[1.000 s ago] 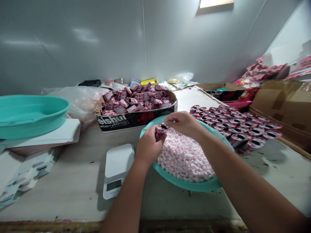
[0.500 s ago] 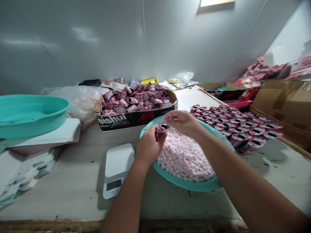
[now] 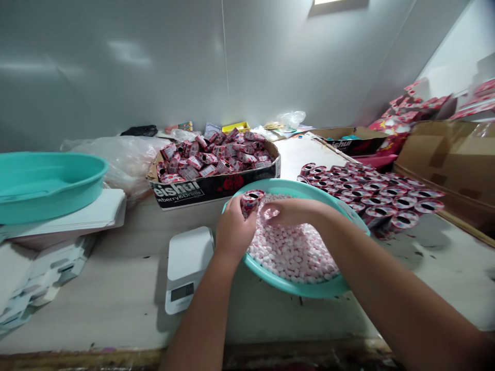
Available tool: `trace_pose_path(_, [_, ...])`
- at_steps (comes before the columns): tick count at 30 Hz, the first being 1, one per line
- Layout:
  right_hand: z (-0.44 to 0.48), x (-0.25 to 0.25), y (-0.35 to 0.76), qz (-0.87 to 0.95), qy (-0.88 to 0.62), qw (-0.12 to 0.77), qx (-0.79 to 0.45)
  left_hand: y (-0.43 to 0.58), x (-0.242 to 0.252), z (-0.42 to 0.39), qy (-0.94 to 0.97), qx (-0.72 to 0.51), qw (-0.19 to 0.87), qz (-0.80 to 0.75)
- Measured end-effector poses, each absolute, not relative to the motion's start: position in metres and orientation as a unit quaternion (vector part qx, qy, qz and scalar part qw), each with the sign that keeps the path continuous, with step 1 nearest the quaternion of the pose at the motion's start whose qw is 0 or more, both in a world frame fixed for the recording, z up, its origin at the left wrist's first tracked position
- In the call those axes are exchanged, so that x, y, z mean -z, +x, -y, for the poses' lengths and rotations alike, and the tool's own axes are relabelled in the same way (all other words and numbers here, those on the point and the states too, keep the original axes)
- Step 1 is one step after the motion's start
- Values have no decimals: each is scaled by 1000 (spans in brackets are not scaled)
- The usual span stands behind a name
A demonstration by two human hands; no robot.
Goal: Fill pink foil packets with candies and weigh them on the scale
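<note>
In my left hand (image 3: 235, 229) is a small can-shaped packet (image 3: 251, 202) with a red and pink print, held upright. A dark round hole shows in its top, and it sits over the left rim of a teal basin (image 3: 301, 289). Small pale pink and white candies (image 3: 294, 252) fill the basin. My right hand (image 3: 288, 211) reaches down among them just right of the packet, its fingers curled around some candies. Those fingertips are partly hidden by the heap.
A white digital scale (image 3: 189, 257) lies left of the basin. Behind it, a cardboard tray (image 3: 216, 189) holds many similar packets. Rows of upright open packets (image 3: 371, 196) stand to the right. Another teal basin (image 3: 50, 180) rests on white sheets at far left; a brown carton (image 3: 444, 159) is at right.
My right hand has dropped from above the packet's top into the candies. My left hand still holds the packet, now more upright with its opening uncovered. The view has shifted slightly.
</note>
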State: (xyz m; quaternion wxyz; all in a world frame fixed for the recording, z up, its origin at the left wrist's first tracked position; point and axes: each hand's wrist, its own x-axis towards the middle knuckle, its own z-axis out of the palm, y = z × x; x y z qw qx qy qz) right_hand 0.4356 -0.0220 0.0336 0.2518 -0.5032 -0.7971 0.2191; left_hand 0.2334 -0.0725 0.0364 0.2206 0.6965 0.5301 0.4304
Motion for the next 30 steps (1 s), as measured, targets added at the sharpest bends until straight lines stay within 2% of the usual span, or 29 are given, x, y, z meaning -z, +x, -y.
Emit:
trace_pose_path(3, [29, -40, 437, 814, -493, 146, -270, 233, -37, 73, 696, -435, 223, -526])
trace_pose_path(7, [36, -51, 433, 800, -509, 72, -309, 233, -38, 73, 693, -429, 224, -534])
trace_pose_path(12, [39, -64, 418, 769, -591, -19, -243, 233, -38, 74, 699, -421, 220, -535])
trace_pose_path(18, [37, -70, 414, 773, -582, -92, -237, 232, -35, 73, 715, -406, 202, -532])
trace_pose_path(20, [35, -71, 414, 769, -586, -74, -245, 232, -35, 73, 720, -402, 197, -530])
trace_pose_path(24, [33, -75, 416, 750, -629, 15, -203, 233, -37, 74, 730, -388, 194, -528])
trace_pose_path(26, [32, -78, 419, 719, -668, 89, -168, 234, -38, 74, 732, -385, 194, -527])
trace_pose_path(30, [34, -82, 422, 659, -676, 290, -156, 234, -38, 74, 738, -378, 190, -526])
